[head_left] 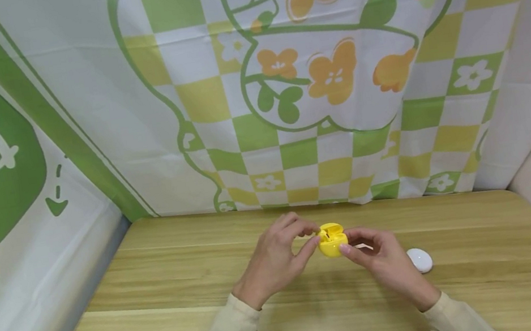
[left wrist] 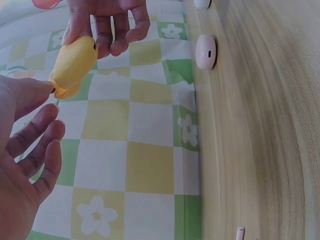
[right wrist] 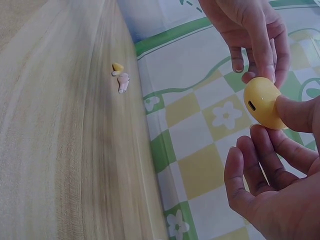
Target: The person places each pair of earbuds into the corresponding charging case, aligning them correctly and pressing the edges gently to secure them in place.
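Note:
A glossy yellow earbud case (head_left: 333,246) is held up over the table with its lid flipped back. My right hand (head_left: 385,259) grips its right side between thumb and fingers. At the left of the opening, my left hand (head_left: 275,252) pinches a small yellow earbud (head_left: 324,234) between thumb and forefinger, right at the case's rim. From the left wrist, the earbud (left wrist: 60,92) shows beside the thumb tip, partly covered by it. The case's dark charging port (right wrist: 252,105) faces the right wrist camera.
A white case (head_left: 420,260) lies on the wooden table (head_left: 507,266) right of my right hand. The left wrist view also has a pink case (left wrist: 205,52). A yellow earbud (right wrist: 117,67) and a pink earbud (right wrist: 123,82) lie together on the tabletop. Patterned cloth (head_left: 263,148) hangs behind.

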The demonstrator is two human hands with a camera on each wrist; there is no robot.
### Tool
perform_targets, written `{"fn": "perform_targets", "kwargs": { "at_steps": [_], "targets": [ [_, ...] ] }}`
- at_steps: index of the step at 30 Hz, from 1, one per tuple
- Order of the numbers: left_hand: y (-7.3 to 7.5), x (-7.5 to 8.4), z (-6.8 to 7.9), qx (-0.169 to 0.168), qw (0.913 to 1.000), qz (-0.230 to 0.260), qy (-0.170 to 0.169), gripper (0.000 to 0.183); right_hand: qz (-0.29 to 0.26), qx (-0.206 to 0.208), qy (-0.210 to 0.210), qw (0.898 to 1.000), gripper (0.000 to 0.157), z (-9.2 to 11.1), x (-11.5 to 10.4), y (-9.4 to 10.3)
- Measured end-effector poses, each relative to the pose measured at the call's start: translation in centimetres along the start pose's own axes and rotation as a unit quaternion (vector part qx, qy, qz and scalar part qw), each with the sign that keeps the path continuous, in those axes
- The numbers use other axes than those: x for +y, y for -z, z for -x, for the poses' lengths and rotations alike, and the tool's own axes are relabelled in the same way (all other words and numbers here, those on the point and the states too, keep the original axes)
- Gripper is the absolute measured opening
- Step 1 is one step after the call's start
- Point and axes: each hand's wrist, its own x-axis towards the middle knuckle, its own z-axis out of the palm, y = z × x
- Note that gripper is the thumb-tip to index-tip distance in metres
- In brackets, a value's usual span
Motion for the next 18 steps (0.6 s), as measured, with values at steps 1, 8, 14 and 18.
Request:
{"fn": "perform_targets", "kwargs": {
  "at_steps": [1, 8, 14, 18],
  "targets": [
    [0.0, -0.01, -0.01, -0.001, 1.0, 0.0, 0.001, 0.009, 0.0, -0.001, 0.0, 1.0, 0.024, 0.0, 0.0, 0.01],
    [0.03, 0.05, -0.05, -0.005, 1.0, -0.002, 0.003, 0.01, -0.004, -0.003, 0.001, 1.0, 0.024, -0.04, 0.07, 0.01],
    [0.21, 0.14, -0.02, -0.009, 0.9999, -0.001, 0.012, 0.009, -0.002, -0.002, 0.005, 1.0, 0.025, -0.05, 0.11, 0.04],
    [0.27, 0.15, 0.0, -0.012, 0.9998, -0.004, 0.014, 0.01, -0.001, -0.002, 0.005, 1.0, 0.024, -0.05, 0.1, 0.06]
  ]
}}
